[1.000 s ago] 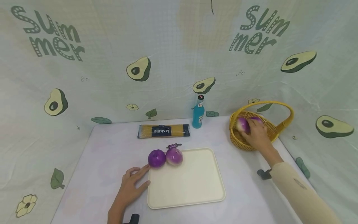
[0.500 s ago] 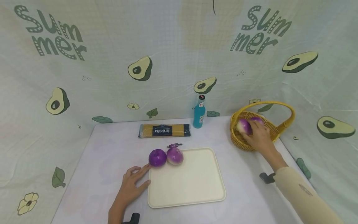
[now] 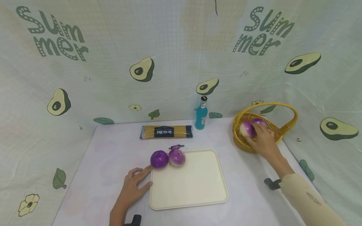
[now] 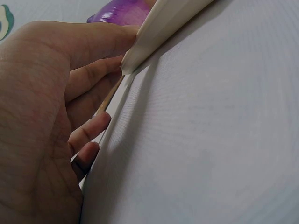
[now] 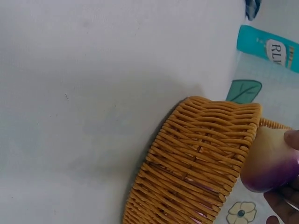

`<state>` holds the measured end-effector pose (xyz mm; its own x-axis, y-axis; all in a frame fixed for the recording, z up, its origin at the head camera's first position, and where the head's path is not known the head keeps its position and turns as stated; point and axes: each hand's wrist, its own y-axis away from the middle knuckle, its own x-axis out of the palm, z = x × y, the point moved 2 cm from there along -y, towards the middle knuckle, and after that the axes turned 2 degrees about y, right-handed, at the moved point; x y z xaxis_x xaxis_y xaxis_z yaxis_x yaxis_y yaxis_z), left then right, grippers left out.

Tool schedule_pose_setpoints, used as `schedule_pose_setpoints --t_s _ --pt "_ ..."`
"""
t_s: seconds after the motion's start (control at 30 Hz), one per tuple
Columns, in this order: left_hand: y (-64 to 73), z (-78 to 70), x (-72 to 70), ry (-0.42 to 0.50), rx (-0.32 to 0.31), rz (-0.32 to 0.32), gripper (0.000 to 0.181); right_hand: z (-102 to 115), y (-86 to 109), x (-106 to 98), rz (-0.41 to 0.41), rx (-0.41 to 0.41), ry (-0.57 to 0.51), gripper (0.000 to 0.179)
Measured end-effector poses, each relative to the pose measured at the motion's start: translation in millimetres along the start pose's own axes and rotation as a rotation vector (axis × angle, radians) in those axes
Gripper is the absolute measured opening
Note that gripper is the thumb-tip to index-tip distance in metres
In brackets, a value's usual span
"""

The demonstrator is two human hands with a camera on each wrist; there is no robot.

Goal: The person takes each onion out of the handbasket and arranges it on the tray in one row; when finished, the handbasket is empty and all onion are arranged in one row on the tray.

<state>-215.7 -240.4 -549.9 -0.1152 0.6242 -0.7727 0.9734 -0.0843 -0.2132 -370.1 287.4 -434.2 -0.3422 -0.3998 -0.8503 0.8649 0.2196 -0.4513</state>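
Observation:
My right hand (image 3: 263, 139) pinches a purple-and-white onion (image 3: 246, 129) within the wicker basket (image 3: 240, 145). In the right wrist view this onion (image 5: 271, 158) shows past the basket rim (image 5: 247, 135), with fingertips at its side. Another purple onion (image 3: 259, 121) lies beside it, partly hidden by my fingers. On the left, my left hand (image 3: 132, 188) rests at the edge of the cream tray (image 3: 189, 183), fingers spread; the left wrist view shows fingertips against the tray's rim (image 4: 154, 32). Two onions, one deep purple (image 3: 159, 159), one paler (image 3: 177, 157), sit at the tray's far left corner.
Behind the tray lie a small purple-wrapped candy (image 3: 176, 146) and a pack of spaghetti (image 3: 166, 132). A blue bottle (image 3: 201, 113) stands upright at the table's back edge. The basket's tall handle (image 3: 294, 117) arches over its opening. A printed cloth hangs behind.
My right forearm has shifted slightly down and to the right, while the hand stays in the basket at the onion. The left hand and tray hold still.

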Motion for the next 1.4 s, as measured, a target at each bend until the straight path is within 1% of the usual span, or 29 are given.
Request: schedule_pose_setpoints --t_s 0.1,0.27,0.4,0.67,0.9,1.17,1.4 --pt "0.1 -0.7 -0.8 -0.001 0.001 -0.005 0.059 2.3 1.6 -1.4 -0.001 -0.001 0.013 0.059" --pt "0.4 0.8 0.0 0.003 -0.012 0.003 0.059 6.4 4.6 -4.1 0.009 0.014 0.025 0.060" --pt "0.7 2.2 1.0 0.006 -0.023 0.011 0.060 10.0 6.3 -5.6 -0.002 0.005 0.025 0.061" --pt "0.5 0.7 0.4 0.009 -0.007 0.004 0.059 20.2 9.4 -8.3 0.008 -0.001 0.012 0.061" --pt "0.4 1.0 0.7 0.002 -0.012 0.009 0.059 27.0 12.0 -7.0 -0.020 -0.046 0.007 0.058" --pt "0.6 0.9 0.2 0.007 0.003 -0.001 0.059 32.1 14.2 -3.2 -0.070 -0.105 0.001 0.059" --pt "0.7 0.6 0.0 -0.001 -0.018 0.008 0.059 37.9 16.4 -1.7 -0.082 -0.131 -0.002 0.061"
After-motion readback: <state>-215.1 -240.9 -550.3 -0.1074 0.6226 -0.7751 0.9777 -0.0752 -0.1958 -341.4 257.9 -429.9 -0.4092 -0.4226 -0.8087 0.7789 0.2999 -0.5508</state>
